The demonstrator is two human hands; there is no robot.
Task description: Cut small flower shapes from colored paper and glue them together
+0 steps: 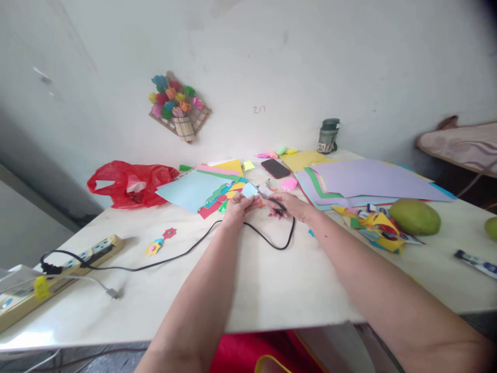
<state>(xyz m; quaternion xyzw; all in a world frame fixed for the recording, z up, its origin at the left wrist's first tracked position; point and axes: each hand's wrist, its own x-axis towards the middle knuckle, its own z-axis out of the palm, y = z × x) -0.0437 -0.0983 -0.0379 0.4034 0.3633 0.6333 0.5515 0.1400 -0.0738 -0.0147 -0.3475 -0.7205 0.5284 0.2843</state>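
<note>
Light-blue paper (pixel 249 190) sits pinched in my left hand (pixel 236 210), over the table (pixel 272 285); my right hand (pixel 292 205) grips the scissors (pixel 277 201) – for a smooth edge, I should turn the paper, not the scissors.

The counter (pixel 272 290) has a smooth, pale, faintly glossy top. Matt coloured paper: the lilac sheet (pixel 368 178) and light-blue sheet (pixel 194 191) look flat and smooth. The red bag (pixel 130 184) is thin, crinkled, shiny plastic; the power strip (pixel 89 256), hard cream plastic. The smartphone (pixel 275 168) has a dark, glossy screen. The green mango (pixel 414 216) has smooth skin. The wall (pixel 248 62) looks matt.
</note>
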